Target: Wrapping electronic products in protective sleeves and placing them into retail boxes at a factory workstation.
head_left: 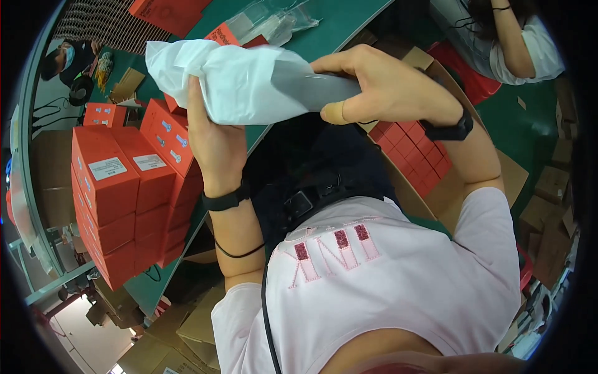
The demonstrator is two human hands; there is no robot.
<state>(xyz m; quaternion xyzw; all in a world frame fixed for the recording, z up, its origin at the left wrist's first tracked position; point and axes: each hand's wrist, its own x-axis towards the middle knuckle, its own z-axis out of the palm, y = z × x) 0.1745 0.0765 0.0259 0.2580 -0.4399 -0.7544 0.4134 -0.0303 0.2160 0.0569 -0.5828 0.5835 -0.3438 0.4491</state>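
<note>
A soft white bag (pixel 240 84) is held up in front of me, over the edge of the green table. My left hand (pixel 215 140) is closed on its underside near the left end, with the thumb side showing and the other fingers mostly hidden behind it. From the bag's right end comes a smooth grey object (pixel 333 91), partly inside the bag; its full shape is hidden. My right hand (pixel 389 87) grips this grey end between thumb and fingers. A tan cover wraps the right thumb tip.
Red boxes (pixel 106 199) are stacked on the table (pixel 324 19) at left. Clear plastic packaging (pixel 274 25) lies at the back. An open carton (pixel 455 193) with small red boxes (pixel 405 149) stands at my right. People (pixel 520 53) are at upper right and upper left.
</note>
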